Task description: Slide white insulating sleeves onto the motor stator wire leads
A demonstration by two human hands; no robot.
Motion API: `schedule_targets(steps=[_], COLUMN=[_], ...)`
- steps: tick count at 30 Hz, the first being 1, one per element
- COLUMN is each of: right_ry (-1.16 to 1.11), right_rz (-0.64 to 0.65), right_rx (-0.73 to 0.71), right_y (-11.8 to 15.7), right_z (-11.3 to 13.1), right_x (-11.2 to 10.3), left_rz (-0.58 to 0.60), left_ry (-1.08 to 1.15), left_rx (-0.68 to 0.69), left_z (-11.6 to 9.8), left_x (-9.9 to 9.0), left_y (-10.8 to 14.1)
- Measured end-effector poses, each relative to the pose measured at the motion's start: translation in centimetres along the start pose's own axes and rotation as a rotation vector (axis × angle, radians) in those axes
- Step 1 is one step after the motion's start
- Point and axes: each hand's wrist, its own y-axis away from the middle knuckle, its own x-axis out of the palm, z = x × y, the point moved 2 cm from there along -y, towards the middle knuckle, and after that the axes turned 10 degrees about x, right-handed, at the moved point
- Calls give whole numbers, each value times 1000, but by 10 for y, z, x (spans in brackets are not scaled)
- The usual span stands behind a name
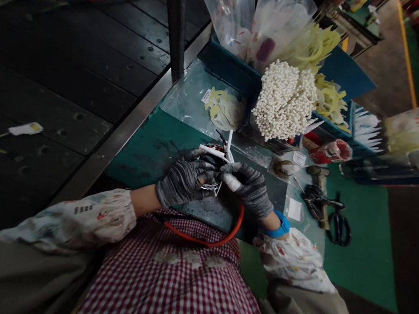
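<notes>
My left hand [181,180], in a grey striped glove, is curled round the side of a round, dark part with wires [211,186] that looks like a motor stator. My right hand [251,187], gloved the same with a white-wrapped fingertip, pinches at the thin wires on its near right side; the fingertips partly hide them. White sleeving tubes [212,151] stick out above the part, one lying across and one upright. An orange-red cable [239,222] loops below the hands, across the checked apron [177,283].
Bundled white tubes [285,100] fill a bin behind the hands. Yellowish cut pieces [224,108] lie on a plastic bag. At right are a hammer [319,181], black-handled scissors [339,225] and a red cup-like container [332,152]. A metal post [174,23] stands at the table's left edge.
</notes>
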Motion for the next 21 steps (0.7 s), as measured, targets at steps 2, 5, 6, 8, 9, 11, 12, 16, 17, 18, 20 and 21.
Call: schedule_targets(steps=[2,5,6,8,9,11,12,16,17,18,20,21], right_ry=[5,12,24,56,56,22,7,65,98,140,239,288], right_rz=[18,105,140,172,155,94,89,258,285,274,167,88], right_rx=[-19,-99,-115,-97,-62,9,22,-147,-197,-219,-191,-164], right_y=[1,7,9,16,19,24,27,33,31,28,13,2], right_z=[0,-5,-9,-18,-23,-30,-31,-10,-2,4,13,15], right_x=[0,1,2,5,6,7,7,12,15,19,25,26], left_rz=[-13,-43,-56,-100,-128,-170,-181,-149,-142,-140,-143,-140], left_ry=[-7,-18,-24,-32,-32,-28,-27,-26,-26,-30,-55,-71], left_rx=[-5,35,56,86,95,93,83,46,42,41,60,80], left_z=[-1,-2,-3,-4,-5,-5,-5,-6,-6,-6,-4,-3], left_x=[-1,-4,-4,-6,-6,-6,-6,-5,-5,-5,-5,-6], left_y=[0,0,0,0,0,0,0,-1,-1,-1,-1,-1])
